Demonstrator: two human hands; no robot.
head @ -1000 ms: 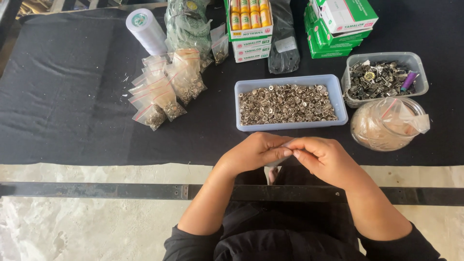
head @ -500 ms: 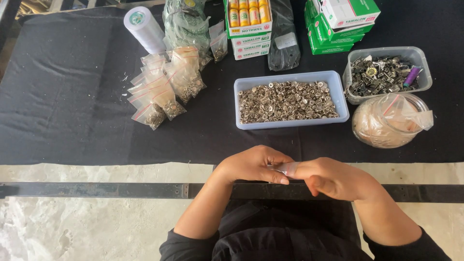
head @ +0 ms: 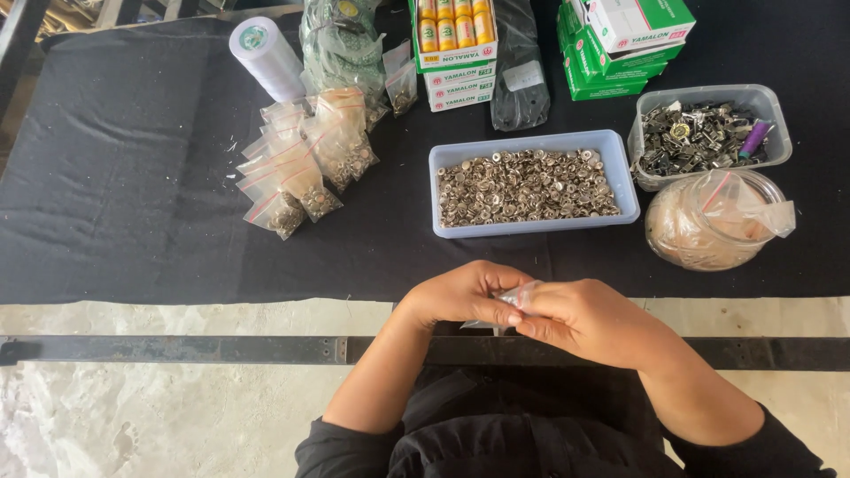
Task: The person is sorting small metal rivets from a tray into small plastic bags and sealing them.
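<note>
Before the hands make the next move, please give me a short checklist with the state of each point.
1. Small clear bag held between left hand and right hand: ok.
2. Bag sealed: cannot tell.
3. Bag contents: cannot tell, fingers cover it.
4. Blue tray holds metal snap parts, within reach: ok.
5. Filled bags lie apart on the black cloth: ok.

Both hands meet at desk's near edge, approx centre: left hand (head: 460, 296) curled w/ fingers pinched toward right hand (head: 589, 319), whose fingertips press against them, both forearms bare, angled inward.
</note>
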